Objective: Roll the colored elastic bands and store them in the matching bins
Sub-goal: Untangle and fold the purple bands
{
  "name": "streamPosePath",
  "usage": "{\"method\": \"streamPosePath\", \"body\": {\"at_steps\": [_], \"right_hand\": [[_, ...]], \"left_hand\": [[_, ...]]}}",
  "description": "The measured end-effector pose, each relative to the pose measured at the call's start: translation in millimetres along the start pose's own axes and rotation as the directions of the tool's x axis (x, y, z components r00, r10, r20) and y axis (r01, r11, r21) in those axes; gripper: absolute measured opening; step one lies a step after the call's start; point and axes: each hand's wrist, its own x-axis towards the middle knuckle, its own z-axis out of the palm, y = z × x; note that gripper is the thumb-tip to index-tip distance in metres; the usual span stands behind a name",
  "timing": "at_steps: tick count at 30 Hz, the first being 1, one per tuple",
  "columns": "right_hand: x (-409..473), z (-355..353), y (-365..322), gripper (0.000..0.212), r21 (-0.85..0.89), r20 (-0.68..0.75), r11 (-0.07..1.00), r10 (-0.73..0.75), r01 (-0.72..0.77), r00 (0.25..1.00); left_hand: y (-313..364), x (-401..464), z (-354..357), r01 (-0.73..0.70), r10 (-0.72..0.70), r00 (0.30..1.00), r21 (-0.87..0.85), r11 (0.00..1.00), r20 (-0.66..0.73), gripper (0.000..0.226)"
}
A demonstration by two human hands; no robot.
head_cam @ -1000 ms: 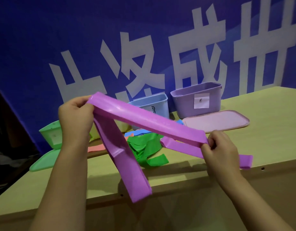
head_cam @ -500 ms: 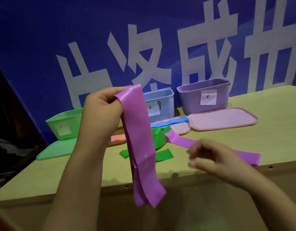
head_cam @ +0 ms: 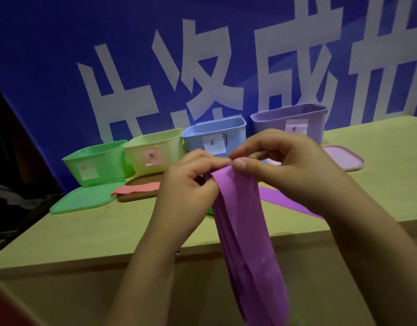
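Item: purple band [head_cam: 245, 243], top end pinched in the grip of both left hand [head_cam: 191, 182] and right hand [head_cam: 282, 165], hanging past the surface [head_cam: 108, 227] edge before four bins.

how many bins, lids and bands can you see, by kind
bins: 4 (green, yellow, blue, purple)
lids: 3 (green, brown, pink)
bands: 3 (held purple, flat purple, pink)
total: 10
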Motion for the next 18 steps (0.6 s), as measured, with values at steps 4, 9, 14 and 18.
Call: {"method": "streamPosePath", "body": {"at_steps": [4,9,14,18], "right_hand": [[-5.7,-5.3,6.0,0.035,0.118,0.097,0.989,0.073,-0.084,0.993],[-8.6,-7.7,8.8,0.027,0.116,0.134,0.991,0.058,-0.074,0.989],[-7.6,-5.6,10.4,0.022,0.184,0.099,0.979,0.073,-0.09,0.992],[-7.2,-7.1,12.9,0.029,0.226,0.025,0.969,0.101,-0.104,0.995]], "left_hand": [[-5.9,-4.2,5.3,-0.049,0.054,0.997,0.076,0.996,-0.063,0.035],[-9.1,-7.1,9.7,-0.066,0.077,0.994,0.133,0.989,-0.08,0.033],[-15.4,-7.6,5.0,-0.081,0.081,0.997,0.104,0.991,-0.003,0.018],[-22.2,-10.9,-0.9,-0.044,0.048,0.992,-0.041,0.998,0.118,0.02]]}}
